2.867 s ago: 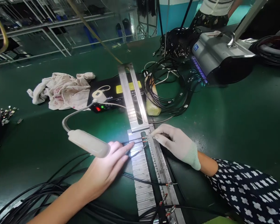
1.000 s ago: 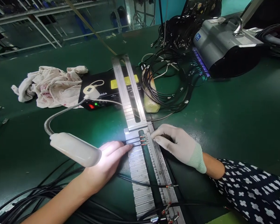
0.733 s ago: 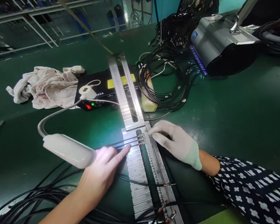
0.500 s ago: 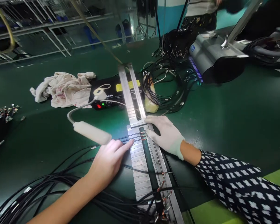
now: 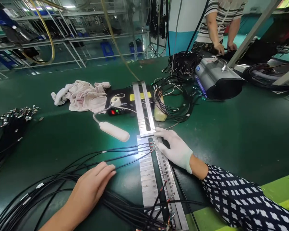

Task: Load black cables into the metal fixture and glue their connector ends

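Thin black round cables [image 5: 144, 146] have their stripped ends in a slotted silver metal jig [image 5: 146, 179], 2 o'clock from the bare left hand [image 5: 93, 184], 9 o'clock from the white-gloved right hand [image 5: 174, 149]. Left fingers are together, cable at the tips, can't tell if pinched. Right thumb and forefinger are spread at the jig. Glossy green tabletop [image 5: 231, 138] runs off at 3 o'clock from the glove, edge at 4.
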Demonstrator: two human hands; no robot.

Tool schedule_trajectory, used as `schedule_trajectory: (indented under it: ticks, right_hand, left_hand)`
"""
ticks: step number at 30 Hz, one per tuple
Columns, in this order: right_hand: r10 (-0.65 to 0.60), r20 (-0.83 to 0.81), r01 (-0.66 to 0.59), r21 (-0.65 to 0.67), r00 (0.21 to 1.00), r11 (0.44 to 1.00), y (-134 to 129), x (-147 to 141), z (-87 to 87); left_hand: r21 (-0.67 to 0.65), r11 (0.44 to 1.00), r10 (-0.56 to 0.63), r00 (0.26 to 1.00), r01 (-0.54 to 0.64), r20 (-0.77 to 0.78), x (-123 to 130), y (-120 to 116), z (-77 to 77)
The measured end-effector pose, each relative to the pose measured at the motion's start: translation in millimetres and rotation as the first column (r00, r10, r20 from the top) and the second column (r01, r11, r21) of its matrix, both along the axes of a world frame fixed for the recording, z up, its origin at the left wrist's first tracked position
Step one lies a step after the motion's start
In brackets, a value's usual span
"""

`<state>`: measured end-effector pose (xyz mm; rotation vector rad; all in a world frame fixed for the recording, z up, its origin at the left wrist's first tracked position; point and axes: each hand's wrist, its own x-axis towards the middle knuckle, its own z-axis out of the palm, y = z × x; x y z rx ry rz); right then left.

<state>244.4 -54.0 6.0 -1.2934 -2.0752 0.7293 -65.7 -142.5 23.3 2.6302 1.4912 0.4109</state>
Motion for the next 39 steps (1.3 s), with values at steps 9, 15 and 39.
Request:
schedule_trajectory:
  ticks: [9, 15, 39]
  right_hand:
    - [-0.060, -0.238, 0.015, -0.187, 0.970, 0.982, -12, 18, -3.5]
    - [-0.048, -0.248, -0.002, -0.198, 0.968, 0.980, -9, 16, -2.0]
    - [-0.016, -0.207, -0.026, -0.199, 0.978, 0.980, -8, 16, 6.5]
  left_hand:
    - [0.030, 0.999, -0.034, 0.999, 0.033, 0.028, 60, 13, -6.0]
    - [-0.284, 0.954, 0.016, 0.933, 0.094, 0.359, 75, 21, -9.1]
    - [-0.062, 0.925, -0.373, 0.927, 0.374, 0.027, 44, 59, 4.4]
